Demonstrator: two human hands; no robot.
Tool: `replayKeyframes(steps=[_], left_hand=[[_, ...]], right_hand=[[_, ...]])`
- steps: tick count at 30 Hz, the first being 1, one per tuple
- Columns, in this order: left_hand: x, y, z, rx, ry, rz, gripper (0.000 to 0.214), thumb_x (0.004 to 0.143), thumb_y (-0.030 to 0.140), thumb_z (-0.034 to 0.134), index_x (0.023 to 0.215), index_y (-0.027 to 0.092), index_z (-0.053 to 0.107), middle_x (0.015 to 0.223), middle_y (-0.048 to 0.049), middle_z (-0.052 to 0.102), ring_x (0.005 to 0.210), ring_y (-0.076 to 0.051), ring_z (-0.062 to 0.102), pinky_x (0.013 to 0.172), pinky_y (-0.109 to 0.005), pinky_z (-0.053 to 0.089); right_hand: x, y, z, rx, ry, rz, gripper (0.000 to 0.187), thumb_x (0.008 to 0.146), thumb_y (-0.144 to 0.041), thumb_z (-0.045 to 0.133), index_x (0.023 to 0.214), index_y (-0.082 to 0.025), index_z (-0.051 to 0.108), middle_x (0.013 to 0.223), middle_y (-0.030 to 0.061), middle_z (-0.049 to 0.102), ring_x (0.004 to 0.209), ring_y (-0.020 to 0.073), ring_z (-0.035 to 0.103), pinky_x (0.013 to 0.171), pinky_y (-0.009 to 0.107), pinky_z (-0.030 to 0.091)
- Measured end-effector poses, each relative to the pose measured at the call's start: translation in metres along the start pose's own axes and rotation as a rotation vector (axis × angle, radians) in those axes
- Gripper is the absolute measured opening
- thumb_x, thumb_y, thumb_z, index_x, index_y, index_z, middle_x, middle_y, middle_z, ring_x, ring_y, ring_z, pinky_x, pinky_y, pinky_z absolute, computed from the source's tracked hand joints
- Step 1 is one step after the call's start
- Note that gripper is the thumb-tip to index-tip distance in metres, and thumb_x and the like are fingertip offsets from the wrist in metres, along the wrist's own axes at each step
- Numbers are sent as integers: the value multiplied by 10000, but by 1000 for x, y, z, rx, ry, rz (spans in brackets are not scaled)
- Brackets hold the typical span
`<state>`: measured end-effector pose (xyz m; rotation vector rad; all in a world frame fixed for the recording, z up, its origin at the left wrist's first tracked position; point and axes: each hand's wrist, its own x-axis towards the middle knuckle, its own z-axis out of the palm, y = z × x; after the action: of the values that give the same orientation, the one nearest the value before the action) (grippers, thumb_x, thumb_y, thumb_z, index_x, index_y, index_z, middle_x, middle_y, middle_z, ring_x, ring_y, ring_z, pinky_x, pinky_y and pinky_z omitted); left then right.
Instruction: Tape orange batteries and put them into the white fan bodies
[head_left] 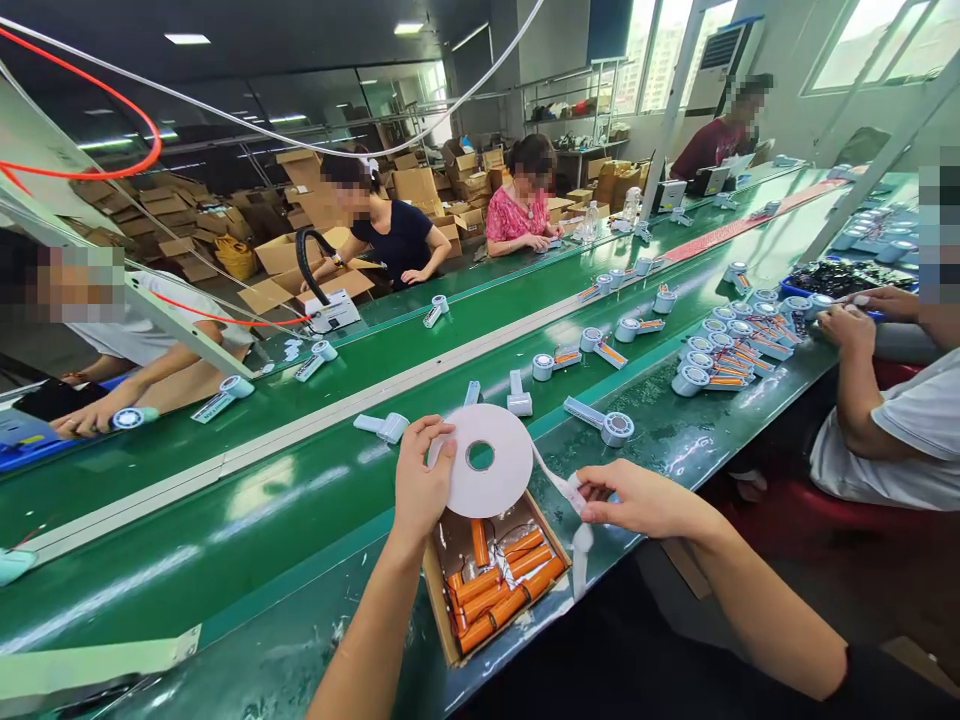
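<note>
My left hand (pixel 424 470) grips the left rim of a large white tape roll (pixel 506 450), which has a round hole in its middle. From the roll's right side a white strip (pixel 553 478) runs to my right hand (pixel 626 497), pinched between thumb and fingers, and its loose end hangs below. Under the roll stands an open cardboard box (pixel 436 590) at the bench edge. Several orange cylindrical batteries (pixel 510 605) with thin wires lie in it. The roll hides the back of the box.
Small grey handheld fans (pixel 616 428) lie along the green conveyor (pixel 300 500), some with orange batteries showing. Many more fans (pixel 694 378) are grouped at the right, beside a co-worker (pixel 862 400). Other people sit across the line. A metal post (pixel 877 160) slants over the bench.
</note>
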<state>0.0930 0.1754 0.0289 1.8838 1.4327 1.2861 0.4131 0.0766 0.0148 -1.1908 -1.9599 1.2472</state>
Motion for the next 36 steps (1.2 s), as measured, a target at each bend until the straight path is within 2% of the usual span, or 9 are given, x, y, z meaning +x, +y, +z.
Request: replayKeyframes(steps=[4, 7, 11, 14, 17, 19, 24, 31, 36], left_hand=[[-14, -4, 2, 16, 103, -66, 264, 936, 449, 612, 995, 240, 762, 1327, -71, 578, 1246, -245, 575, 1106, -412, 469], [-29, -10, 3, -23, 147, -125, 317, 941, 485, 612, 1065, 240, 770, 1420, -79, 520, 1265, -258, 578, 1056, -395, 516], [-56, -22, 3, 20, 106, -61, 376, 903, 490, 677, 1179, 246, 748, 1517, -81, 440, 1395, -303, 489, 1172, -457, 446], [-74, -32, -2, 134, 12, 24, 454, 873, 468, 719, 1271, 251, 697, 1577, -89, 376, 1467, -334, 413, 1217, -523, 395], [-85, -44, -10, 258, -115, 131, 605, 841, 475, 758, 1383, 251, 610, 1632, -124, 295, 1509, -378, 346, 1216, -608, 363], [-91, -52, -15, 329, -203, 200, 748, 795, 523, 800, 1444, 246, 552, 1666, -158, 216, 1527, -424, 289, 1202, -667, 339], [-105, -65, -18, 499, -354, 229, 1092, 595, 605, 916, 1516, 218, 474, 1701, -222, 76, 1545, -535, 117, 1172, -757, 289], [-106, -49, -15, 561, -438, 323, 635, 805, 501, 796, 1359, 247, 619, 1503, -104, 559, 1493, -456, 285, 1192, -669, 355], [-104, -16, -14, 524, -359, 356, 587, 810, 576, 767, 1266, 230, 636, 1304, -113, 684, 1362, -415, 456, 1118, -608, 435]], right_hand=[[4, 5, 18, 28, 98, 51, 198, 924, -419, 685, 912, -221, 684, 828, 3, 743, 757, 189, 673, 693, 280, 507], [5, 11, 37, 12, 107, 58, 253, 996, -407, 568, 863, -216, 668, 784, 2, 721, 701, 171, 652, 672, 279, 493], [7, 17, 56, 71, 319, 118, 317, 1010, -426, 526, 1241, -217, 582, 765, -18, 688, 618, 164, 628, 610, 275, 475], [9, 22, 54, -199, 513, 172, 506, 971, -389, 580, 1429, -208, 464, 752, -22, 669, 633, 199, 631, 630, 299, 453], [10, 28, 45, -460, 414, 128, 264, 1035, -410, 482, 1159, -253, 653, 771, 13, 682, 723, 232, 668, 677, 322, 449], [11, 33, 39, -539, 336, 80, 328, 1071, -423, 415, 961, -260, 677, 824, 34, 693, 796, 236, 681, 717, 328, 463], [14, 42, 38, -452, 322, -25, 308, 1084, -377, 389, 1025, -255, 666, 1081, 66, 704, 955, 225, 685, 858, 355, 519], [14, 24, 46, -25, 270, -76, 334, 1085, -397, 403, 1144, -231, 687, 1100, 69, 751, 1020, 230, 688, 901, 364, 532], [14, 2, 54, -2, 312, -258, 291, 1071, -378, 444, 950, -238, 669, 1061, 70, 726, 985, 217, 665, 898, 359, 522]])
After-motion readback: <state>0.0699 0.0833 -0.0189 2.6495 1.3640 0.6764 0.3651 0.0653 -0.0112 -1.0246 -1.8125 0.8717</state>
